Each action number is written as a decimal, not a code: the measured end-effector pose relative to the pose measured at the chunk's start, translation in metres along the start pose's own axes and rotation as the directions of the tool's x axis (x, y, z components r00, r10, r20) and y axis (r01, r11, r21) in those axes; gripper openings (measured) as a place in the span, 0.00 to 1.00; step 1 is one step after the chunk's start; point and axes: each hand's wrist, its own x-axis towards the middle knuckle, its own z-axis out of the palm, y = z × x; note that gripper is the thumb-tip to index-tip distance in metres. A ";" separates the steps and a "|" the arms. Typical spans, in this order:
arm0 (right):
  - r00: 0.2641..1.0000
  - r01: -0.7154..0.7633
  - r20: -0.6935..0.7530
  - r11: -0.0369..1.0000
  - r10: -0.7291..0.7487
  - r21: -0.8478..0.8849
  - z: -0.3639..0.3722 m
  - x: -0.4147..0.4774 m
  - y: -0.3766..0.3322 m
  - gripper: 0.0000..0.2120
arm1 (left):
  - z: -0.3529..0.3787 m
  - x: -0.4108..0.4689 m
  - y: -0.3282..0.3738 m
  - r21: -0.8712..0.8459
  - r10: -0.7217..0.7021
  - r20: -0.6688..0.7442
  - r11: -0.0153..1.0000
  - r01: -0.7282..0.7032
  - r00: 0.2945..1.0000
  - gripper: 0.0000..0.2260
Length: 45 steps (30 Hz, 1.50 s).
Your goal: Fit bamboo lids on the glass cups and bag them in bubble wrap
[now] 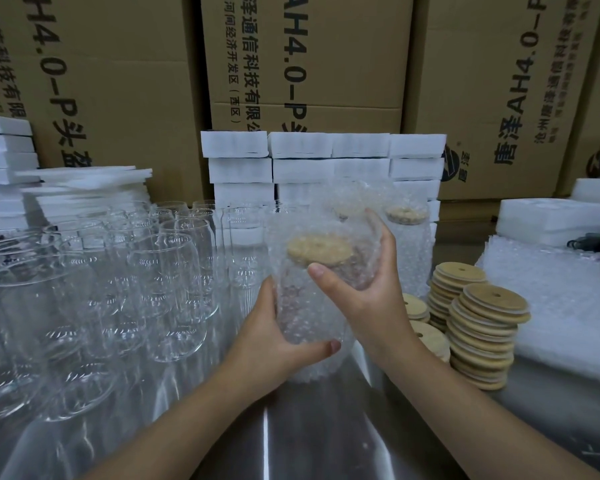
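A glass cup with a bamboo lid [319,250] sits inside a bubble wrap bag [305,306], held up over the metal table. My left hand [278,341] grips the bag's lower part from the left, thumb across the front. My right hand [364,282] grips the upper part around the lid, thumb at the front and fingers behind. Another bagged, lidded cup [407,244] stands behind to the right. Several bare glass cups [160,271] crowd the left of the table. Stacks of bamboo lids [482,327] stand at the right.
A pile of bubble wrap bags [561,306] lies at the far right, with white foam pieces [551,216] behind it. White foam blocks [323,161] are stacked at the back and far left, in front of large cardboard boxes [309,64]. The steel table [309,438] shows near me.
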 end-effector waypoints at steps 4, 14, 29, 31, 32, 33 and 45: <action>0.998 -0.029 0.055 0.999 0.031 -0.043 -0.001 0.001 0.001 0.44 | 0.001 0.001 0.000 -0.012 0.009 -0.086 1.000 -0.010 0.996 0.57; 0.987 -0.036 0.130 0.920 0.094 -0.391 0.013 -0.007 0.023 0.60 | -0.001 0.008 0.003 -0.176 0.161 -0.097 0.968 -0.176 0.982 0.32; 0.994 -0.013 -0.072 0.590 -0.077 -0.807 -0.012 0.016 0.031 0.37 | 0.003 0.003 -0.009 0.089 0.149 0.086 0.984 -0.157 0.985 0.38; 0.994 -0.012 -0.064 0.518 -0.083 -0.855 -0.010 0.019 0.027 0.37 | 0.003 0.003 -0.010 0.097 0.161 0.098 0.981 -0.170 0.982 0.38; 0.996 -0.009 -0.050 0.471 -0.076 -0.882 -0.009 0.022 0.024 0.36 | 0.003 0.003 -0.011 0.119 0.169 0.116 0.976 -0.183 0.979 0.38; 0.997 -0.003 -0.034 0.427 -0.066 -0.904 -0.008 0.025 0.021 0.36 | 0.002 0.003 -0.012 0.153 0.175 0.138 0.969 -0.196 0.975 0.38; 0.948 0.056 0.123 0.227 0.292 -0.972 0.001 0.076 0.016 0.39 | -0.003 0.003 -0.015 0.250 0.176 0.225 0.940 -0.232 0.958 0.35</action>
